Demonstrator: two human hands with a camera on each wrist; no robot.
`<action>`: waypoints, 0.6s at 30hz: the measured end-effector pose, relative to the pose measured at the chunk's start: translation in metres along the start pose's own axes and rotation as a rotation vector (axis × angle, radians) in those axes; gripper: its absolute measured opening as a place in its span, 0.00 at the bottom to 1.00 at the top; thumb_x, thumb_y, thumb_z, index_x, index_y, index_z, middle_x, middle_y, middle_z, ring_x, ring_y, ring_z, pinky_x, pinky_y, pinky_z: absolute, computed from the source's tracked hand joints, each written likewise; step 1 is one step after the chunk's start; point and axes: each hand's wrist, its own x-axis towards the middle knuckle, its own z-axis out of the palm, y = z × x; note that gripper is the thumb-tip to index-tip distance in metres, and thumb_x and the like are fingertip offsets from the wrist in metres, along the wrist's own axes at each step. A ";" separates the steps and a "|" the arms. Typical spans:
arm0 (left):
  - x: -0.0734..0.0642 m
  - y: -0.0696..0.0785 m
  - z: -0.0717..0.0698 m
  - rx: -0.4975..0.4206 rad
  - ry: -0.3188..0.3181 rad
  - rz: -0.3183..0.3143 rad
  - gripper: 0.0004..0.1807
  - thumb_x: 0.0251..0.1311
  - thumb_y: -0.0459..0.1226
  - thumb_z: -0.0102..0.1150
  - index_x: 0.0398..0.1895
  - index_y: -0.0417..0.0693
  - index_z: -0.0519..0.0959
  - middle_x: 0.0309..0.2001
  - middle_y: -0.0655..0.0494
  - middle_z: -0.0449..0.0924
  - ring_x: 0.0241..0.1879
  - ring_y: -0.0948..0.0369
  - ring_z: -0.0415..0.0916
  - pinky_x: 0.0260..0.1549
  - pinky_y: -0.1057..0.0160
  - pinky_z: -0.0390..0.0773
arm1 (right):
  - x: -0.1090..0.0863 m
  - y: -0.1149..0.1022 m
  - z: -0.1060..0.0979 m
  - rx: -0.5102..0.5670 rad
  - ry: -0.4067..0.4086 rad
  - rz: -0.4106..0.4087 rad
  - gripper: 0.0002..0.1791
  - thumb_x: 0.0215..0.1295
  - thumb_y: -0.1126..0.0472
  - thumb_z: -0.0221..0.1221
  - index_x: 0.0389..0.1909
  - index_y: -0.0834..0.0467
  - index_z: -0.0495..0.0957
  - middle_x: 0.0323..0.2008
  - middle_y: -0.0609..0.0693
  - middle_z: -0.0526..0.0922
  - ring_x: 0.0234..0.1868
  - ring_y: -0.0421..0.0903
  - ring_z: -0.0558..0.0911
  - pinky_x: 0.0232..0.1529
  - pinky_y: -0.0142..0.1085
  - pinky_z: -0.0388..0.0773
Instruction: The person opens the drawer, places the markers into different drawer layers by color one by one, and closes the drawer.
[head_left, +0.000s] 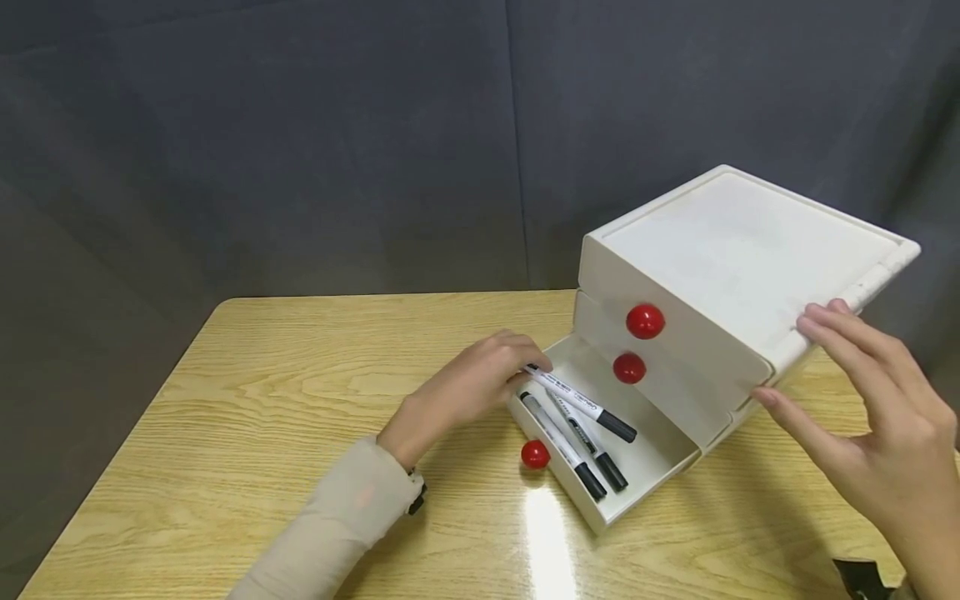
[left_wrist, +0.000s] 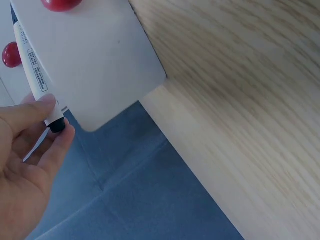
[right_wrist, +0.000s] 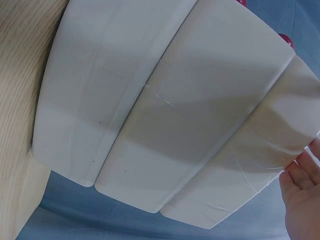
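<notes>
A white drawer unit (head_left: 757,258) with red round knobs stands on the table, its bottom drawer (head_left: 651,462) pulled out. My left hand (head_left: 480,375) reaches over that drawer's far front corner and pinches a white marker (head_left: 581,402) by one end. Its black-capped end points toward the drawer's inside. In the left wrist view, thumb and fingers hold the marker (left_wrist: 35,70) near its black tip. Two more markers, one grey-white (head_left: 553,435) and one white (head_left: 587,442), lie in the drawer. My right hand (head_left: 885,408) rests on the unit's top right edge, fingers extended.
The wooden table (head_left: 262,400) extends left of the drawer unit. Behind it hangs a dark grey curtain (head_left: 375,150). The open drawer's red knob (head_left: 535,454) juts out over the table. A black object (head_left: 861,577) shows at the lower right, by the right wrist.
</notes>
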 end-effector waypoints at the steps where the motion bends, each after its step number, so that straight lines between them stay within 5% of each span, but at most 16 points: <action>1: 0.001 0.001 0.001 0.000 -0.004 0.002 0.15 0.62 0.28 0.63 0.52 0.47 0.84 0.53 0.56 0.84 0.56 0.60 0.78 0.61 0.63 0.77 | 0.000 0.000 0.000 0.003 -0.002 0.001 0.41 0.60 0.35 0.63 0.47 0.73 0.81 0.50 0.66 0.84 0.63 0.42 0.79 0.68 0.30 0.71; 18: 0.017 0.010 0.017 0.049 -0.075 0.039 0.15 0.64 0.29 0.61 0.53 0.50 0.84 0.55 0.58 0.83 0.59 0.61 0.76 0.64 0.65 0.74 | -0.001 0.001 -0.001 0.000 -0.010 0.012 0.41 0.60 0.35 0.63 0.47 0.73 0.81 0.50 0.66 0.84 0.63 0.44 0.79 0.68 0.30 0.71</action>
